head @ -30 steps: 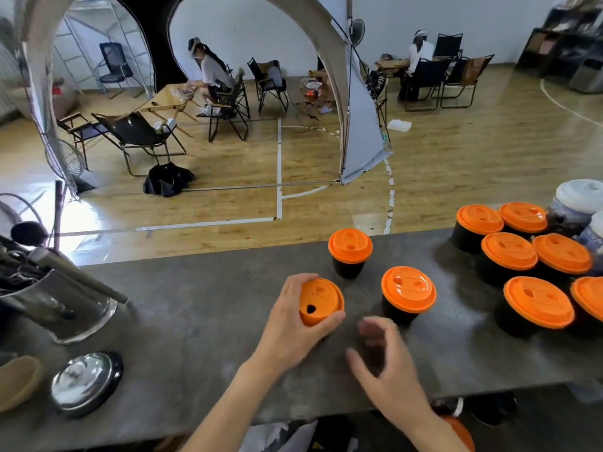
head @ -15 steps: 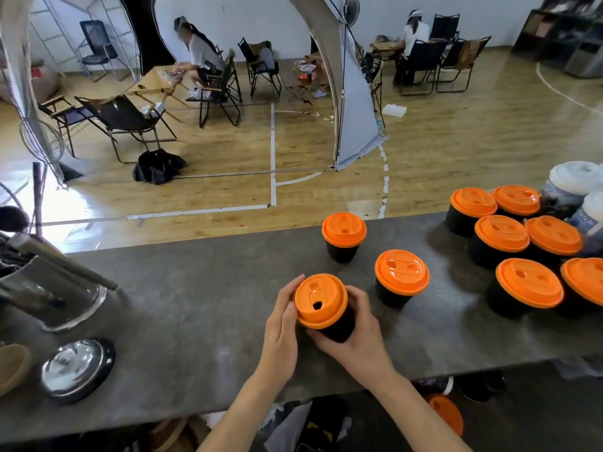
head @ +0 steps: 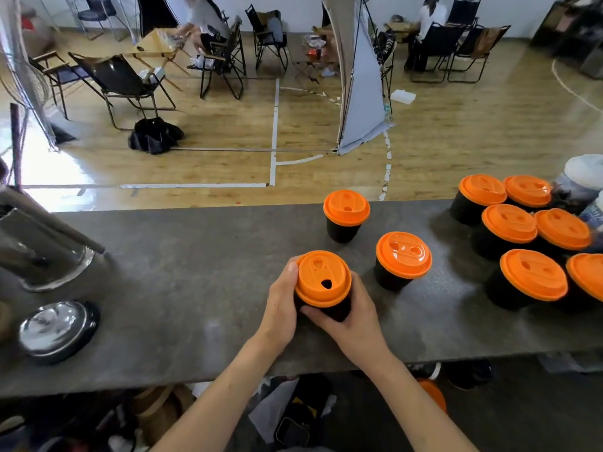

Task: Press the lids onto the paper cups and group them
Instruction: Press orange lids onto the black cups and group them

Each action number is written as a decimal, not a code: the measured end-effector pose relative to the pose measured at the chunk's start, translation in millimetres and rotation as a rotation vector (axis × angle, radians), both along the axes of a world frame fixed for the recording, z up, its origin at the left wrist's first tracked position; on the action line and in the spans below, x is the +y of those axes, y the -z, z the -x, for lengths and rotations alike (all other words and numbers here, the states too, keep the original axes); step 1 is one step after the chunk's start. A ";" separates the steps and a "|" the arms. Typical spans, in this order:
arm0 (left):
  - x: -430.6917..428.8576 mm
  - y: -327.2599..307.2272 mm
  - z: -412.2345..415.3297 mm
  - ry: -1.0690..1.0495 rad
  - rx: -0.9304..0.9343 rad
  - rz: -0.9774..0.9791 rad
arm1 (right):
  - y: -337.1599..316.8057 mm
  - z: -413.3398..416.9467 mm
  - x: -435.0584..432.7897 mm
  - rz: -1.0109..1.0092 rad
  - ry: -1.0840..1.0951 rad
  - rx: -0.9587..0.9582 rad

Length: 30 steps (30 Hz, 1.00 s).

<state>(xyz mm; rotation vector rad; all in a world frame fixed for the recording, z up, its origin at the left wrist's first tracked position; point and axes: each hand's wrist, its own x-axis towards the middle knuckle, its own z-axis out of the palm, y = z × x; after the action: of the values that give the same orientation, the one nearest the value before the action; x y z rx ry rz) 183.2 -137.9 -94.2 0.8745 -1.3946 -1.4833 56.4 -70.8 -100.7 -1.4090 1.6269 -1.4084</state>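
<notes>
- I see a black paper cup (head: 336, 309) with an orange lid (head: 323, 278) on top, near the front middle of the gray counter (head: 195, 288).
- My left hand (head: 282, 305) is wrapped around the cup's left side, with the thumb up against the lid's rim.
- My right hand (head: 354, 324) holds the cup from the near right side, fingers curled under the lid.
- I think the lid sits a bit tilted, but it is hard to tell.
- Just to the right stands a second lidded cup (head: 402, 260), and a third lidded cup (head: 346, 214) is farther back.
- Far right, a bunch of lidded cups (head: 522, 243) stand close together.
- On the left are a shiny metal jug (head: 42, 252) and a round metal lid (head: 58, 327).
</notes>
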 end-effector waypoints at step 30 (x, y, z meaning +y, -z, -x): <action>-5.4 4.2 1.0 -0.046 0.012 -0.085 | 7.4 -0.1 -1.3 0.038 -0.031 0.109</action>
<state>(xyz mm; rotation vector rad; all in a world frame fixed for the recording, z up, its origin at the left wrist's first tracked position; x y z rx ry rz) 182.2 -143.3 -98.4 0.9429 -1.3021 -1.5190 56.5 -72.1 -108.0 -1.5507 1.6456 -1.3726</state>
